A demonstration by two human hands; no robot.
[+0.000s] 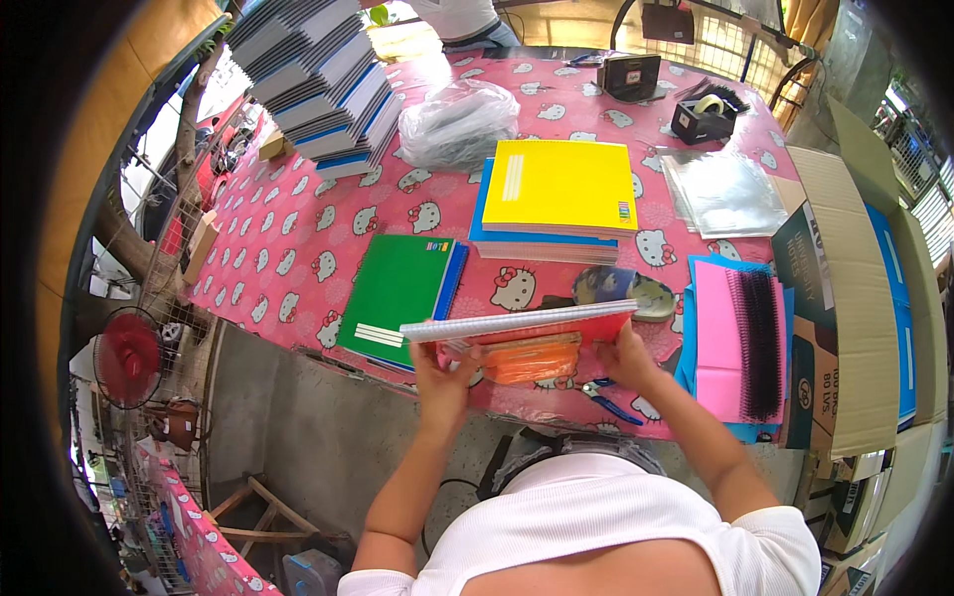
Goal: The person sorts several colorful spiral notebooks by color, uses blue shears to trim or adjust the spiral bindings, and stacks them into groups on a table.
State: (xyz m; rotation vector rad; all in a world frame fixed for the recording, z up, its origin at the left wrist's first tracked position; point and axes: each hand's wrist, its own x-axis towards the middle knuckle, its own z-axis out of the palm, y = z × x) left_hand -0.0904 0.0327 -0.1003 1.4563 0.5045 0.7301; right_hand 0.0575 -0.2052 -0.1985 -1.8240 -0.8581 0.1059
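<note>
A red notebook [596,320], or a thin stack of them, is tilted up on its edge between my hands, its white page edges facing up. My left hand [444,372] grips its left end, and my right hand [626,358] is closed round the right end. Just below it on the table lies an orange bundle [532,360] in clear plastic. Blue-handled pliers [611,402] rest beside my right hand. To the left is a stack of notebooks with a green notebook [393,288] on top. Beyond the red notebook, a yellow notebook [561,184] tops another pile.
A tall notebook stack [323,94] and a clear plastic bag [459,124] stand at the back left. On the right are pink sheets [717,338] with black spiral combs [755,348], plastic sleeves [720,194], a patterned pouch [641,293], a tape dispenser [704,119] and a cardboard box [825,338].
</note>
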